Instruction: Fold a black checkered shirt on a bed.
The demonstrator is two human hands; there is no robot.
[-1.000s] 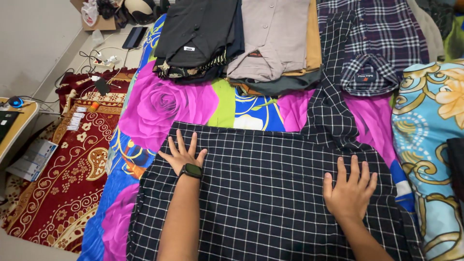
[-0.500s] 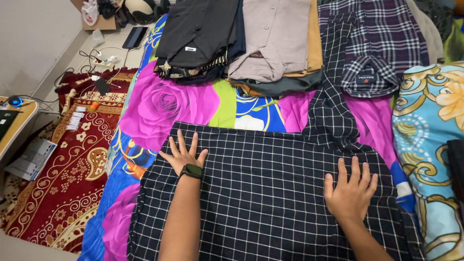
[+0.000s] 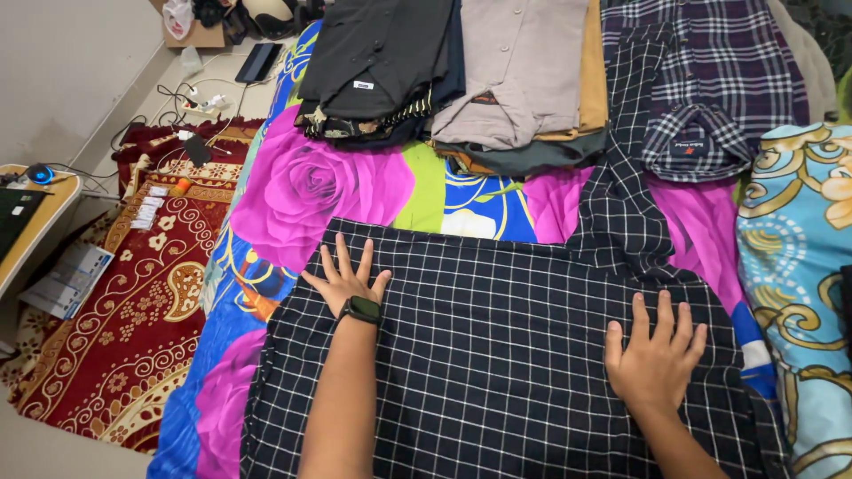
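Both hands lie flat, fingers spread, gripping nothing, palms down on the black checked shirt [image 3: 497, 355] spread over the floral bedsheet [image 3: 311, 191]. The left hand [image 3: 346, 282] presses near its upper left edge at ten o'clock; the right hand [image 3: 655, 350] sits lower, at three o'clock. The shirt's sleeve [image 3: 621, 177] runs away toward one o'clock, nearer the right hand, reaching the folded stacks [image 3: 506, 80] beyond.

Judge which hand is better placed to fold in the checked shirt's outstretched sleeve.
Right, probably. The right hand lies flat on the checked shirt just below where the sleeve runs up toward the folded piles. The left hand presses the opposite edge, far from it.
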